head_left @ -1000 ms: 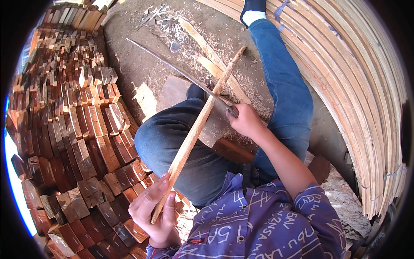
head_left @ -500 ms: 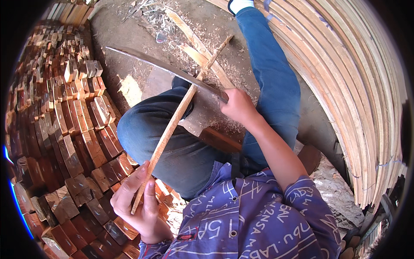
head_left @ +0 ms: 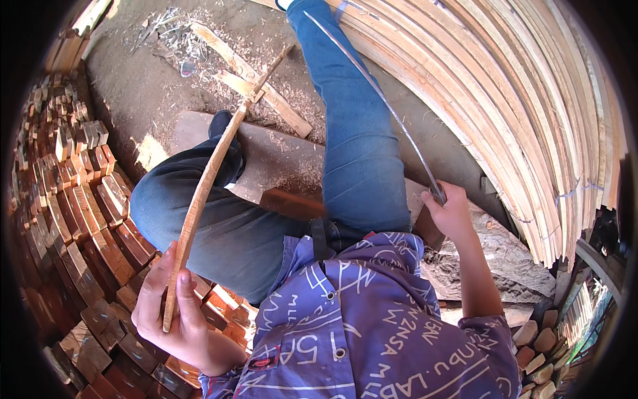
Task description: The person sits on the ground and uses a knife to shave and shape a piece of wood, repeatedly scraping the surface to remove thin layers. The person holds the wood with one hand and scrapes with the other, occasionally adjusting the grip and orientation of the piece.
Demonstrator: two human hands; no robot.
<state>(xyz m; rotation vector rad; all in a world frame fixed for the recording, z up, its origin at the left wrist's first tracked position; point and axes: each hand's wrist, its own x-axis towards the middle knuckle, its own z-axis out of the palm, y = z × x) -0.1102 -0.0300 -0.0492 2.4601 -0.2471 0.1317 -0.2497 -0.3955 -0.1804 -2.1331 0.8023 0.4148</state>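
Note:
My left hand (head_left: 188, 334) is closed around the near end of a long, thin wooden stick (head_left: 210, 170), thumb on one side and fingers on the other. The stick slants away past my bent knee. Its far part is darker and rougher, and a raised chip of wood (head_left: 256, 94) shows where the pale part begins. In my right hand (head_left: 454, 211) is the grip of a machete (head_left: 403, 128), held out to the right. Its long blade points away over my outstretched leg, apart from the stick.
Split pale wood pieces (head_left: 229, 56) and shavings (head_left: 166, 32) lie on the ground ahead. Stacked reddish wood blocks (head_left: 83, 263) fill the left side. Bundled long pale strips (head_left: 492, 110) curve along the right. A brown board (head_left: 282, 154) lies between my legs; a log (head_left: 495, 263) sits at right.
My right hand has swung the machete off the stick, out to the right and back toward me. My left hand still holds the stick. The whole view has shifted.

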